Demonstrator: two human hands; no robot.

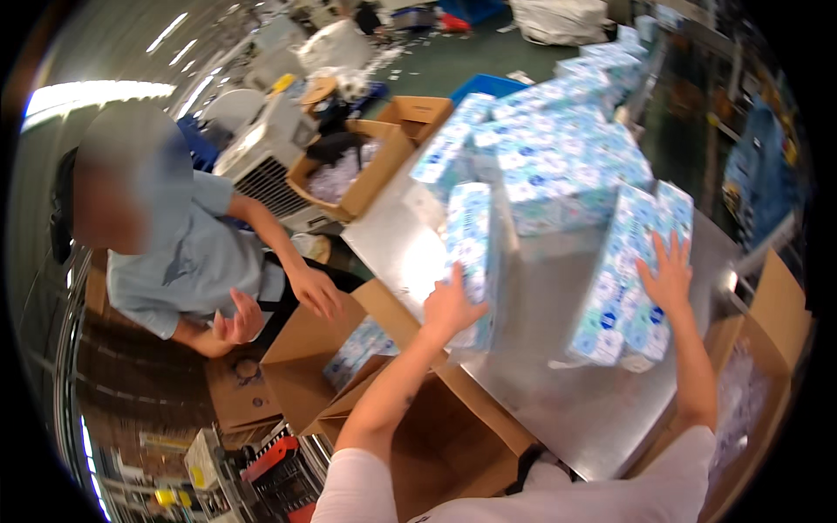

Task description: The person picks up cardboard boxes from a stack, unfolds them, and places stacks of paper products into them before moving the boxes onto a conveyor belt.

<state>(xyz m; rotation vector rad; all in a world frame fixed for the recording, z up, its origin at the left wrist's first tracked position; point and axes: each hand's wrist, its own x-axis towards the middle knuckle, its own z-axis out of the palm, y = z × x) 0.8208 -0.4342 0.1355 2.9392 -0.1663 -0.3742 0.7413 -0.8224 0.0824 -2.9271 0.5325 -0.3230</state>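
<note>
My left hand (pixel 447 307) lies on the near end of a long plastic-wrapped pack (pixel 469 231) with a blue and white floral print, probably tissues. Its thumb and forefinger are spread apart; the other fingers are partly hidden. With fingers spread flat, my right hand (pixel 669 277) rests on the right one of two similar packs (pixel 615 279), which lie side by side on the metal table (pixel 549 397). Beyond both hands, more of these packs form a large pile (pixel 558 161) running to the table's far end.
An open cardboard box (pixel 488 397) stands below my left arm. Beside it, another box (pixel 288 357) holds a floral pack, near a co-worker in a blue shirt (pixel 196 261). A box with clear plastic (pixel 741 418) is at the right. Another carton (pixel 357 196) stands beyond the table's left edge.
</note>
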